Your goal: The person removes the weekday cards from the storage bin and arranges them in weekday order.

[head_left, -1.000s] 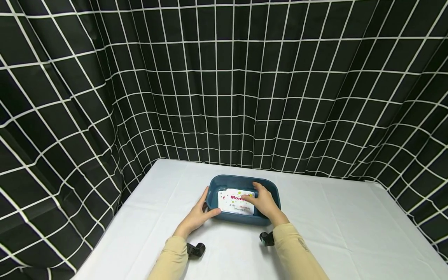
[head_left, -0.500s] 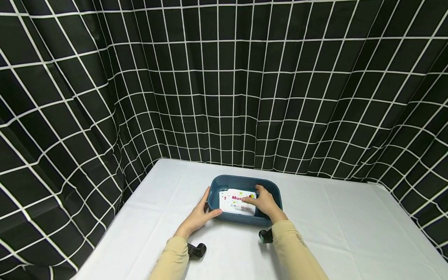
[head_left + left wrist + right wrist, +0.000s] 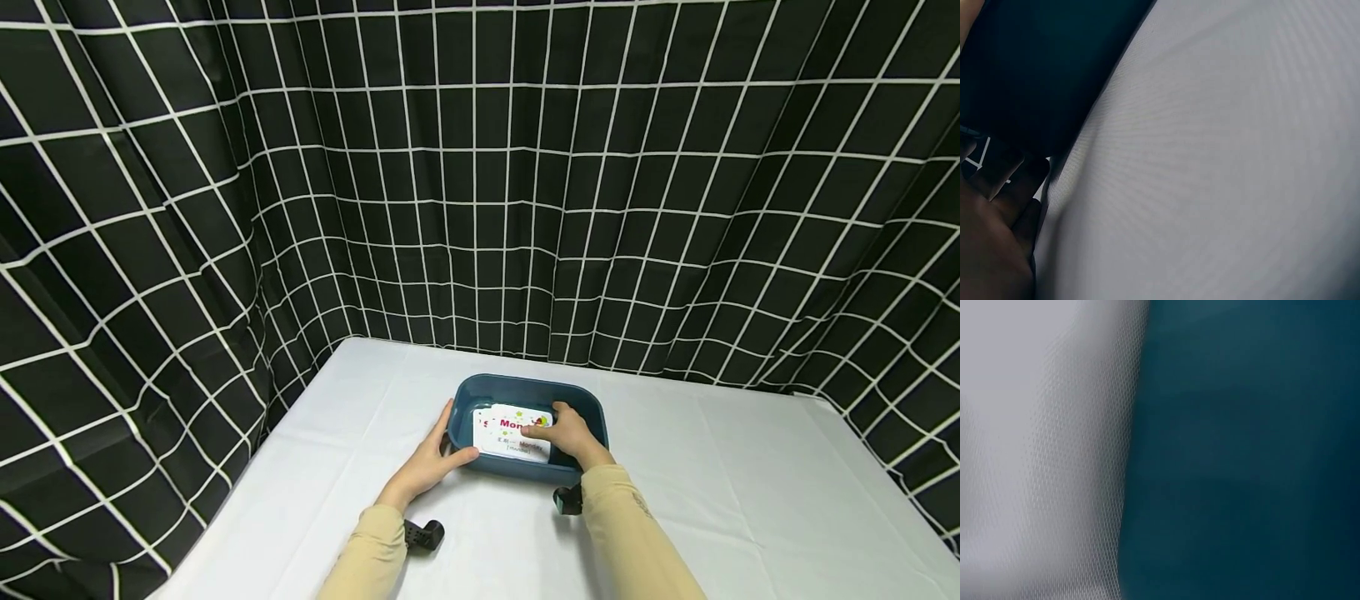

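A dark blue plastic storage bin point(image 3: 525, 472) stands on the white cloth in the head view. White word cards point(image 3: 513, 444) lie inside it; the top one reads Monday in red. My left hand point(image 3: 423, 468) holds the bin's left end, thumb on the near wall and fingers along the outer side. Inside the bin, my right hand point(image 3: 573, 437) grips the Monday card at its right edge, thumb on top; its fingertips are partly hidden. The left wrist view shows the fingers point(image 3: 1007, 187) against the bin's wall point(image 3: 1041, 75). Only bin wall point(image 3: 1235, 450) and cloth fill the right wrist view.
The white tablecloth point(image 3: 735, 500) spreads around the bin. A black curtain with a white grid point(image 3: 517, 183) hangs behind and on both sides of the table. Black wrist cameras point(image 3: 425, 536) sit on both wrists.
Both hands keep nearly the same places. The right fingers draw slightly closer to the card's right edge. The whole scene shifts a little to the right in the head view.
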The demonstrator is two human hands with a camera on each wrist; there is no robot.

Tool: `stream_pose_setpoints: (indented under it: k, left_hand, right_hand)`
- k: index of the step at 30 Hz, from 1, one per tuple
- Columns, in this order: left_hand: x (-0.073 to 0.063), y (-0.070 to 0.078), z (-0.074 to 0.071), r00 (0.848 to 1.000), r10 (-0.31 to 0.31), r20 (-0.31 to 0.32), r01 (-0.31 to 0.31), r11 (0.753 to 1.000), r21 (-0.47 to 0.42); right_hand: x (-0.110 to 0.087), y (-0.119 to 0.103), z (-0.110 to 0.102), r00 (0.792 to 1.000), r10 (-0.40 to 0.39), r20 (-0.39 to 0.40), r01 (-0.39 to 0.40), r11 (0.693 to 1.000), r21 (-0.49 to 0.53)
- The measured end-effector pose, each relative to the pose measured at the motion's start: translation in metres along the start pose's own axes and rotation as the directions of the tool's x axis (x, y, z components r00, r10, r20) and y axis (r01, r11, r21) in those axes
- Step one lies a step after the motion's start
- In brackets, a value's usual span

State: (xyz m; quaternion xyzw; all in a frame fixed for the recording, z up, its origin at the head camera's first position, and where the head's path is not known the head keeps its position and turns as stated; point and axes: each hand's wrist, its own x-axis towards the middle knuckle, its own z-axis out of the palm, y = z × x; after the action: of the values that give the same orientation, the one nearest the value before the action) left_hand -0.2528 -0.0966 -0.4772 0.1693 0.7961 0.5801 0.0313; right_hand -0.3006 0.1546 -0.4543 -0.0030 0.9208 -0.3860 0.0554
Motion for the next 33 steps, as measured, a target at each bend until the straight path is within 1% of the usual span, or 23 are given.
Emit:
stream_pose_setpoints:
  k: [6,9,13,15,24,29,33]
  left_hand:
    - [0.002,-0.004,0.000,1.000,0.013,0.011,-0.013,1.000,0.011]
    - [0.007,-0.016,0.002,1.000,0.024,0.003,-0.024,1.000,0.017]
    - [0.014,-0.034,0.004,1.000,0.011,-0.005,-0.011,0.999,0.034]
    - [0.015,-0.038,0.003,1.000,0.004,-0.007,-0.004,0.999,0.032]
    - [0.014,-0.037,0.003,1.000,0.005,-0.004,-0.005,1.000,0.017]
    - [0.014,-0.038,0.004,1.000,-0.006,-0.008,0.006,1.000,0.012]
    - [0.014,-0.040,0.004,1.000,-0.002,-0.017,0.003,1.000,0.008]
  right_hand:
    - [0.003,0.001,0.002,1.000,-0.009,0.013,0.010,0.998,-0.065]
    - [0.003,0.001,0.001,1.000,-0.015,0.015,0.017,0.996,-0.092]
    - [0.003,0.001,0.002,1.000,-0.018,0.018,0.020,0.994,-0.107]
    - [0.004,0.002,0.002,1.000,-0.025,0.017,0.027,0.993,-0.119]
    - [0.007,0.003,0.006,0.999,-0.053,0.003,0.052,0.974,-0.218]
    - [0.006,0.002,0.006,1.000,-0.026,0.005,0.027,0.979,-0.204]
    - [0.007,0.001,0.006,1.000,-0.007,0.015,0.010,0.981,-0.194]
